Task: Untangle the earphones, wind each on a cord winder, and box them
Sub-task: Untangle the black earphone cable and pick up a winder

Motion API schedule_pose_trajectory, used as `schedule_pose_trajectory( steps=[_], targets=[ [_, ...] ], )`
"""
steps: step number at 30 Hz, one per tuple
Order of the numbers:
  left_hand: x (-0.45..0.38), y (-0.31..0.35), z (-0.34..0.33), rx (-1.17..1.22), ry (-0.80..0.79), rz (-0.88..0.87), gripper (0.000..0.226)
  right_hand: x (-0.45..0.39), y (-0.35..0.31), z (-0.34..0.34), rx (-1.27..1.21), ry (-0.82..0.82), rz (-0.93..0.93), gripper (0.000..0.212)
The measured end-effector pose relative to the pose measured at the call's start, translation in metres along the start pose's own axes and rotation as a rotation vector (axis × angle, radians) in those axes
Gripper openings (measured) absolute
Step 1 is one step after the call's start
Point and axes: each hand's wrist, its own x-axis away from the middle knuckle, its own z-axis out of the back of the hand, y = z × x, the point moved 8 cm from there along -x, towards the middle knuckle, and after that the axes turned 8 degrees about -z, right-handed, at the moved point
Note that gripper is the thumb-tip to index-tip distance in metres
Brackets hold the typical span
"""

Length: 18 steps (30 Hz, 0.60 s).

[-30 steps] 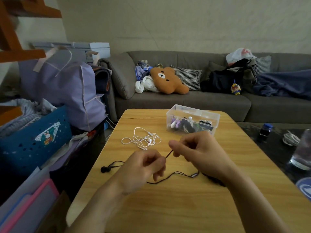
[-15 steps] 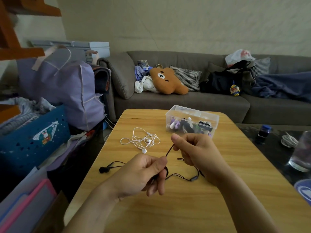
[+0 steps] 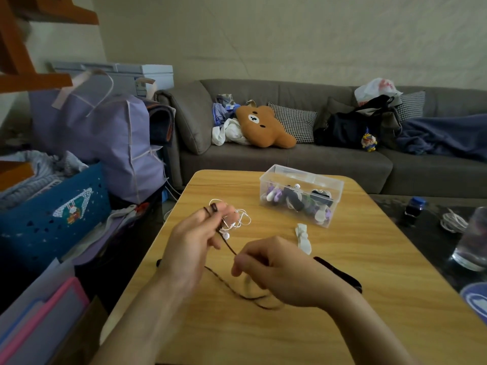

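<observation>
Black cord, one item: the black earphones [image 3: 226,245], logged in the head view, the only view we had. We found the cord looped over the raised fingertips of the left hand [image 3: 196,242], a short turn showing dark at the top of those fingers, which stood nearly straight with the line running down between them. Half a second before, that hand had sat lower and curled, pinching the cord close to the right hand; it had since risen and moved away to the left, drawing the line taut on a slant. The right hand [image 3: 276,270] had dropped toward the tabletop [image 3: 369,259], its fingers curled and pinching the lower run of the cord; past it the slack trailed in a loose, motion-blurred sweep over the wood. We judged that the winding of this pair had begun by hand, or that a length was being pulled clear of a tangle; we could not tell which.

Second item: the white earphones [image 3: 234,219], lying in a loose heap on the tabletop just behind the left hand, unwound, in the same place as before.

Third item: a white cord winder [image 3: 303,237], lying bare near the clear plastic box [image 3: 301,196], newly uncovered now that the right hand sat lower. The box already held several wound pairs.
</observation>
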Motion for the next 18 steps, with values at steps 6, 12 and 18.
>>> schedule_pose_trajectory(
  steps=[6, 12, 18],
  targets=[
    [0.009, -0.015, -0.025, -0.47, -0.3, -0.132, 0.03, 0.01, -0.011, 0.037, -0.159, 0.248, 0.129, 0.025],
    [0.015, -0.018, -0.037, -0.38, -0.399, -0.021, 0.022, 0.017, 0.005, 0.059, -0.189, 0.316, 0.129, 0.027],
    [0.031, -0.021, -0.055, -0.139, -0.635, 0.146, 0.031, 0.014, 0.012, 0.061, -0.259, 0.348, 0.12, 0.026]
  ],
)
